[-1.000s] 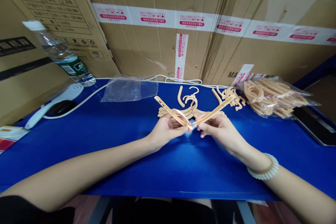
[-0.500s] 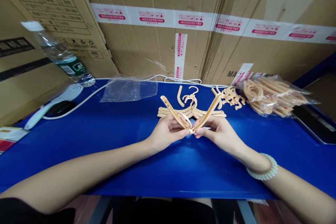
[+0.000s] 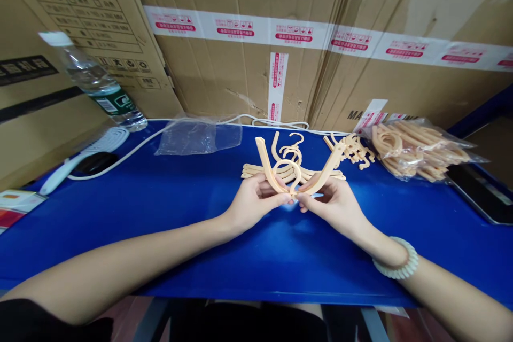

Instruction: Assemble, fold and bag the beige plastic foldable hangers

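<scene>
Between left grip (image 3: 251,200) and right grip (image 3: 339,203), a hanger (image 3: 265,164) being pinched by both, more hangers (image 3: 255,171) lying just beyond

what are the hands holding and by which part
Two beige hanger arms: the left hand and right hand pinch one each by its inner end, near the base of a hook.

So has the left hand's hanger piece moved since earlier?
Yes. The hanger piece in the left hand has swung its upper end rightward, away from the flat plastic bag.
</scene>
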`<state>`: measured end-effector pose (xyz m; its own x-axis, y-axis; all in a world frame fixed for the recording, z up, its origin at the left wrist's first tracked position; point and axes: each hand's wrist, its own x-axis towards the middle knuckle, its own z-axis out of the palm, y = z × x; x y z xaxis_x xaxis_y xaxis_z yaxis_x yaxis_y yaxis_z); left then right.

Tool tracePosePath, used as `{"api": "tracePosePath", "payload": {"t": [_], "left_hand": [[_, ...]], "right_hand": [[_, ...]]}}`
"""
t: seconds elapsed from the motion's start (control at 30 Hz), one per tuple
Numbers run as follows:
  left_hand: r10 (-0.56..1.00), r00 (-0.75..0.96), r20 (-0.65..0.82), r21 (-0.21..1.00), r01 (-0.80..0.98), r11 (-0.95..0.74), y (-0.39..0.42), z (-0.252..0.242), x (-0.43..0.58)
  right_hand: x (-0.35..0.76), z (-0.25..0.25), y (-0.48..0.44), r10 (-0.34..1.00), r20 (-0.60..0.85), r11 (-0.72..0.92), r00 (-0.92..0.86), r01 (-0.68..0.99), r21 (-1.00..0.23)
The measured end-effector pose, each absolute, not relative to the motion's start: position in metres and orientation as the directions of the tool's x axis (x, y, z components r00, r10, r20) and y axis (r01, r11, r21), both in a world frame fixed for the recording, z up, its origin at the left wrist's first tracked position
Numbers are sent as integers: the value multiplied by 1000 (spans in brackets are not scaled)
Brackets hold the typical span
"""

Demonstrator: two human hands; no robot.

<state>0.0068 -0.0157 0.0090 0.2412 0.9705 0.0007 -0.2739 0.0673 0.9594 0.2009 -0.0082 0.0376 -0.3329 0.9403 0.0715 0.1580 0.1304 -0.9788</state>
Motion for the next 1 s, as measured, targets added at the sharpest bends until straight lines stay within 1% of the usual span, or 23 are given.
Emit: {"api": "tracePosePath", "payload": {"t": [0.13, 0.23, 0.3, 0.37, 0.47, 0.57, 0.6, 0.67, 0.73, 0.8, 0.9, 1.0], "left_hand": [[973, 227, 33, 965, -260, 29, -8, 20, -4], [982, 181, 50, 959, -282, 3, 2, 28, -16], [988, 152, 33, 947, -319, 17, 10, 34, -23], [990, 140, -1, 935, -351, 51, 17, 40, -31], [992, 123, -23, 932, -356, 66, 29, 48, -47], [991, 128, 27, 963, -271, 8, 40, 53, -66], [987, 153, 51, 981, -194, -21, 43, 54, -72], [965, 243, 102, 993, 37, -114, 47, 53, -81], [922, 350, 164, 933, 250, -261, 48, 51, -86], [860, 449, 242, 814, 388, -432, 48, 49, -87], [753, 585, 302, 615, 484, -622, 47, 47, -84], [684, 677, 272, 493, 512, -703, 47, 44, -83]], "right_hand": [[216, 54, 5, 925, 136, 199, -355, 146, -969], [237, 69, 19, 878, 176, 299, -445, 222, -928], [251, 77, 28, 854, 209, 378, -476, 293, -878], [263, 81, 36, 837, 272, 461, -475, 345, -818], [276, 84, 45, 784, 344, 583, -517, 422, -694], [283, 85, 53, 720, 314, 668, -619, 496, -555], [285, 84, 54, 709, 276, 678, -649, 518, -521], [289, 81, 57, 702, 175, 676, -690, 569, -469], [291, 78, 59, 708, 84, 662, -701, 618, -423], [292, 74, 60, 710, 18, 650, -704, 646, -400], [292, 69, 60, 714, -67, 615, -697, 670, -416], [290, 66, 60, 724, -113, 581, -681, 689, -432]]}}
